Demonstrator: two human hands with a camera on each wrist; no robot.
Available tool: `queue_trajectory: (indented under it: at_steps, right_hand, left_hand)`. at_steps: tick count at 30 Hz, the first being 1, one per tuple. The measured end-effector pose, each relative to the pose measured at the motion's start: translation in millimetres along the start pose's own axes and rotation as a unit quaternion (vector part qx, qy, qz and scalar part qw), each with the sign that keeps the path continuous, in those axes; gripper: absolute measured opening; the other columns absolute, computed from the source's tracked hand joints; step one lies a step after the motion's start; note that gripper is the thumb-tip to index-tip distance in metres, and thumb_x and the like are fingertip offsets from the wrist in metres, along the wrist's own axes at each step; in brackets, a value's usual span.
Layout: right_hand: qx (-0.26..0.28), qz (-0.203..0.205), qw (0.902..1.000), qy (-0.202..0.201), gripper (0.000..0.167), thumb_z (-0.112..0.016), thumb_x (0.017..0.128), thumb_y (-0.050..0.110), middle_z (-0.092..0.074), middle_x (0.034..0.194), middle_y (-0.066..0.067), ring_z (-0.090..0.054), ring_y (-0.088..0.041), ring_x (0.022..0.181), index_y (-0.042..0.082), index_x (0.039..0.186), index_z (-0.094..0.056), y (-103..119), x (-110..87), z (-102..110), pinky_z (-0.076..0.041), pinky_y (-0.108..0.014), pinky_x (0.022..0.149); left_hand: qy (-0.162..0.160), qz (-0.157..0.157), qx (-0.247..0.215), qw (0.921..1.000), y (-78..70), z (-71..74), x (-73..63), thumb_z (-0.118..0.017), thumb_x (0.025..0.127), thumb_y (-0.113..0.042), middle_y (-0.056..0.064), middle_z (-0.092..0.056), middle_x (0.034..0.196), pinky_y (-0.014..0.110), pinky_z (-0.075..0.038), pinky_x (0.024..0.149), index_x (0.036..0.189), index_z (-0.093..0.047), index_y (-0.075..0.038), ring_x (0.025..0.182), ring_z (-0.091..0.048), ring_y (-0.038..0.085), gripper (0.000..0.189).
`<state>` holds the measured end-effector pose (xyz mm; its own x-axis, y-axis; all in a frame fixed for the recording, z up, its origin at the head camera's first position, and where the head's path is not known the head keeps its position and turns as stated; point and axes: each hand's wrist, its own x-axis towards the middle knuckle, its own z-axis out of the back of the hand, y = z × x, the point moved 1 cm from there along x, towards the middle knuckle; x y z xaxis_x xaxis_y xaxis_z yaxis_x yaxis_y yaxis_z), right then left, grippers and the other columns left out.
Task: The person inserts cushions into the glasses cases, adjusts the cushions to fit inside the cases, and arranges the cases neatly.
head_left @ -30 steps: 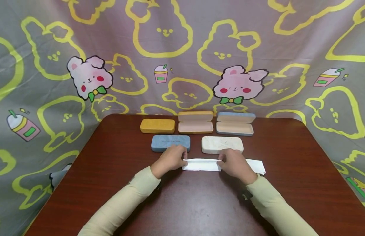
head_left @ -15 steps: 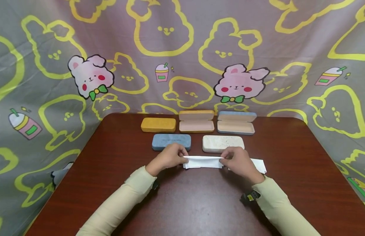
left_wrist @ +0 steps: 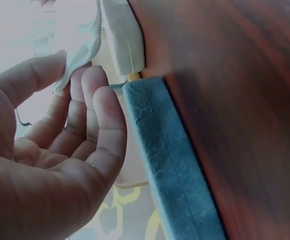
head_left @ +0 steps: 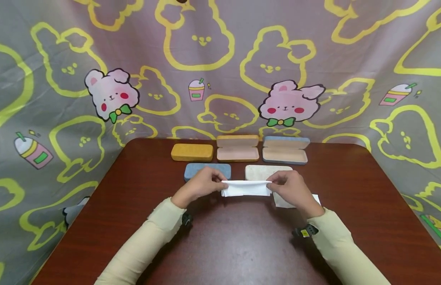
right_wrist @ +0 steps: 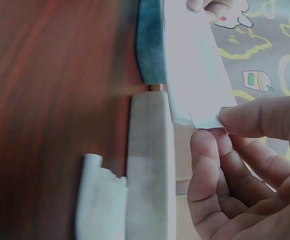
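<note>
A folded white tissue (head_left: 247, 188) is stretched level between my hands, raised off the table. My left hand (head_left: 200, 185) pinches its left end between thumb and fingers. At the other end, my right hand (head_left: 293, 190) pinches the corner; the right wrist view shows the thumb on top of the tissue (right_wrist: 197, 70) and fingertips beneath. A second white tissue (head_left: 282, 200) lies on the table under my right hand, partly hidden by it. Just behind the hands are a shut blue glasses case (head_left: 207, 170) and a shut cream glasses case (head_left: 263, 171).
In the back row stand a shut yellow glasses case (head_left: 191, 152), a yellow case (head_left: 237, 153) with its lid up and a light blue case (head_left: 284, 154), also lid up. Behind the brown table (head_left: 227, 245) hangs a patterned curtain (head_left: 220, 59).
The tissue has risen from the table top, both hands lifting it up and slightly away from me. More of the second tissue shows beneath my right hand.
</note>
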<state>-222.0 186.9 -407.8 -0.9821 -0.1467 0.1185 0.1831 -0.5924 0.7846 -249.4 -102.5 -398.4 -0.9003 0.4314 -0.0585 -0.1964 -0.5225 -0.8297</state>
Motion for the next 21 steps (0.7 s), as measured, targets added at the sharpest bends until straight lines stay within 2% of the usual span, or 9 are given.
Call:
queue_trajectory:
  at_steps: [8,16,21]
  right_hand:
    - [0.037,0.009,0.9992,0.014,0.008,-0.073,0.089,0.006,-0.069,0.081,-0.006,-0.064,-0.022,0.075,0.003,0.096,-0.076,5,10.1,6,-0.056,-0.035,0.065]
    - [0.009,0.039,0.9992,0.011,0.006,-0.074,0.088,0.006,-0.066,0.077,-0.005,-0.055,-0.022,0.070,0.003,0.094,-0.076,9,29.3,12,-0.046,-0.034,0.059]
    - [0.010,0.026,0.9995,0.015,0.009,-0.074,0.089,0.010,-0.066,0.079,-0.006,-0.056,-0.023,0.073,0.004,0.095,-0.075,10,43.1,12,-0.047,-0.036,0.064]
  left_hand:
    - [-0.013,-0.006,-0.026,0.9996,-5.1,8.2,4.2,-0.077,0.089,-0.010,0.003,-0.065,0.075,0.028,-0.045,0.059,0.091,-0.077,-0.004,0.067,-0.056,0.014,0.006]
    - [-0.034,0.003,-0.005,0.9994,-13.4,19.4,14.2,-0.077,0.090,-0.014,0.004,-0.066,0.081,0.029,-0.047,0.062,0.094,-0.075,-0.005,0.071,-0.056,0.017,0.009]
    - [-0.043,0.003,0.007,0.9990,-16.5,26.5,23.4,-0.076,0.091,-0.013,0.004,-0.065,0.079,0.030,-0.045,0.060,0.093,-0.074,-0.005,0.068,-0.056,0.017,0.009]
